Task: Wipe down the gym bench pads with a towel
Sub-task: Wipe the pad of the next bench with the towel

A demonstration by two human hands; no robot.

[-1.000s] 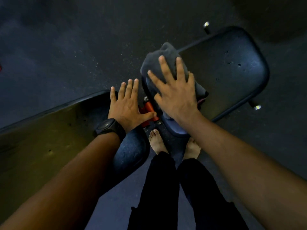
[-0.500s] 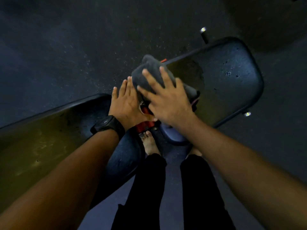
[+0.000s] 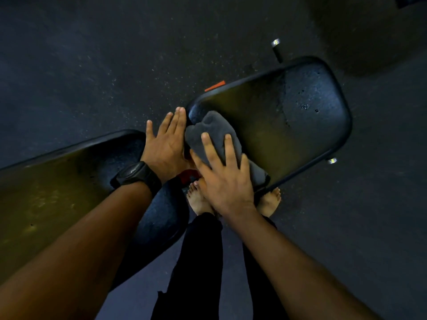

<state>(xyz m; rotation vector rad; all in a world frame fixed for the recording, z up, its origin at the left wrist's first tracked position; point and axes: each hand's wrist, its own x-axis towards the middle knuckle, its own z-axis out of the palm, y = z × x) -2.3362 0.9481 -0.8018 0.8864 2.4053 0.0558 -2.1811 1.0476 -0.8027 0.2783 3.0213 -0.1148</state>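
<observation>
Pretty clearly a gym space is shown here, commercial or home can't be told. Speckled black rubber flooring (image 3: 115, 65) is laid all over. 2 black vinyl pads, a seat pad (image 3: 300, 107) and a longer back pad (image 3: 57, 181), are mounted in line. An orange frame piece (image 3: 215, 86) and chrome-capped legs (image 3: 276, 46) can be seen underneath.

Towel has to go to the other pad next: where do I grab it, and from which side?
Probably the towel at its bunched middle, from above: it lies wadded thick on the pad, and the right hand lies flat on it, so curling those fingers in would gather the folds.
</observation>
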